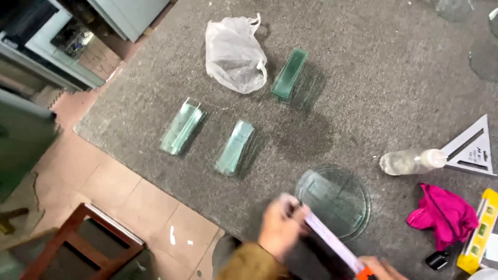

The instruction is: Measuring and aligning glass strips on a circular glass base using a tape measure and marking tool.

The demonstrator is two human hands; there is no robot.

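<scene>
Grey worktop (pixel 363 67). Three stacks of glass strips: one (pixel 289 73) by a white bag (pixel 233 52), two more (pixel 181 128) (pixel 235 147) nearer the edge. One round glass disc (pixel 334 199) lies flat near the hands. One spray bottle (pixel 412 161), one set square (pixel 474 148), one pink cloth (pixel 443 212), one yellow level (pixel 480 231).

Left hand (pixel 280 225), blurred, fingers curled, grips one end of a ruler (pixel 332 242) at the disc's near rim. Right hand (pixel 381 268), mostly out of frame, meets the ruler's orange end; grip cannot be told. Left forearm enters from bottom edge.
</scene>
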